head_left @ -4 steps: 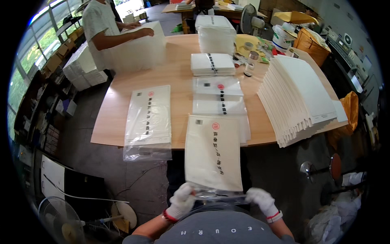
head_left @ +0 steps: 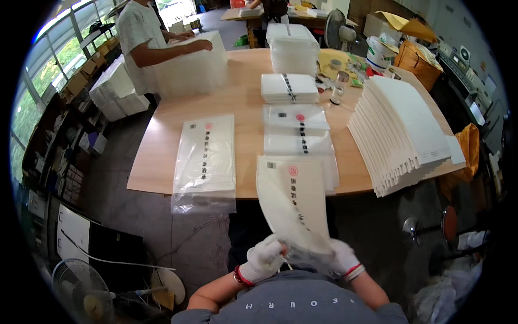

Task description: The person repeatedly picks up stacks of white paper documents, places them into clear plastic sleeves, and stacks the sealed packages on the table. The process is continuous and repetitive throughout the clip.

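Between my two gloved hands is a clear plastic bag (head_left: 302, 189) with cream sheets inside, dark lettering and a red round mark down its face. Its far end lies at the table's front edge, and its near end hangs over my lap. My left hand (head_left: 264, 257) is closed at the bag's near left corner, where a thin pale strip sticks out below the fingers. At the near right corner, my right hand (head_left: 344, 257) grips the bag, slightly blurred. The bag's left side bends up and curls over. Similar filled bags (head_left: 205, 154) lie on the table at left.
Overlapping bags (head_left: 297, 129) lie beyond mine on the wooden table (head_left: 243, 81). Behind them stand packed bundles (head_left: 290, 88) and a taller stack (head_left: 292, 48). Fanned white sheets (head_left: 402, 121) fill the right. A jar (head_left: 339, 89) stands nearby. Another person (head_left: 143, 38) handles sheets at far left.
My left hand has moved right, closer to the right hand. The bag's near edge, stretched flat before, is now bunched, and its left side has curled up. The view has shifted slightly.
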Available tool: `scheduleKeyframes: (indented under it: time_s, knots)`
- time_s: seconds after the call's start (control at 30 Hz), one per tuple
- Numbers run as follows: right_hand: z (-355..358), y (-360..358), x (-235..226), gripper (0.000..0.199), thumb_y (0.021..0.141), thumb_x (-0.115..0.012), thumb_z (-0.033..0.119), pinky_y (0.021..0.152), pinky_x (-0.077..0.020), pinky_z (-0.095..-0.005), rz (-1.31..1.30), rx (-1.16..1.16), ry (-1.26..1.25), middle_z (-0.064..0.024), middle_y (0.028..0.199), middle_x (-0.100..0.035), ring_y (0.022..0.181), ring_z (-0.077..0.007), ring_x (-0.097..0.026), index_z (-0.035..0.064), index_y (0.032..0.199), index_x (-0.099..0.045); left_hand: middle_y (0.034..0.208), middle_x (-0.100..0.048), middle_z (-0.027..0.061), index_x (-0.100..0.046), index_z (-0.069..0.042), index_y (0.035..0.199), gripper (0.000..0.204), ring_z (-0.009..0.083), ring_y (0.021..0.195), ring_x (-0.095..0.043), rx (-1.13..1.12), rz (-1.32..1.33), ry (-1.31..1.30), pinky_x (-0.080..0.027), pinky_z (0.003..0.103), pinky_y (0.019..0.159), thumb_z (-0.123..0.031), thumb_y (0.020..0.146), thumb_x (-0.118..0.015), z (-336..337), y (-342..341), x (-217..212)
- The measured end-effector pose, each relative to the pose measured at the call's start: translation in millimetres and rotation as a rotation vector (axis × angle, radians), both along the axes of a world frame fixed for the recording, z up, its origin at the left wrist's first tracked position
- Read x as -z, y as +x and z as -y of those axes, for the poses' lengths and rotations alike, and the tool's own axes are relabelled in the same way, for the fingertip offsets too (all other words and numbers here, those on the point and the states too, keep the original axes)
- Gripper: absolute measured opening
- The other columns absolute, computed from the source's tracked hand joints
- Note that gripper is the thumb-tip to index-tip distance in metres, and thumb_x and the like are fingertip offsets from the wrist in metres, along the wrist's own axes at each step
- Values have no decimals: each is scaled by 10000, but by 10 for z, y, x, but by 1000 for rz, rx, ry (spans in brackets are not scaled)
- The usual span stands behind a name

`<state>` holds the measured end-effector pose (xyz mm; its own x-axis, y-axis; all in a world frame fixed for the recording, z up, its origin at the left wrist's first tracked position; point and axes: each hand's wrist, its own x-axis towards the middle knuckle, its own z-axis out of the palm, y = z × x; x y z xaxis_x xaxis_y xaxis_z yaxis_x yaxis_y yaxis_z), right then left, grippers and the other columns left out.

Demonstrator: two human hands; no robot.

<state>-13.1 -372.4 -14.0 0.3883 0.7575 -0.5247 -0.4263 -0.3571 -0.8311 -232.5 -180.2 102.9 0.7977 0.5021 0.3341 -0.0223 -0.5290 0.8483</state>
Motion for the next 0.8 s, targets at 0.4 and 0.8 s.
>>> scheduleKeyframes:
  time_s: [0.4, 0.8]
  knots:
    - [-3054, -755, -46, 257, 880, -486, 175, 541, -501, -293, -330, -431, 287, -27, 701, -527, 562, -117, -531, 38, 1092, -533, 688, -424, -40, -489, -75, 731, 142, 37, 570, -337, -1081, 652, -528, -316, 210, 525, -69, 811, -372, -2095, -773, 709]
    - [-1922, -492, 385, 309, 925, -523, 267, 602, -485, -229, -109, -375, -35, -13, 844, -576, 665, -80, -548, 45, 1141, -522, 1006, -571, 155, -576, -26, 940, 356, 323, 954, -555, -308, -163, 143, -461, 381, 803, 16, 596, -658, -1525, 696, 1038]
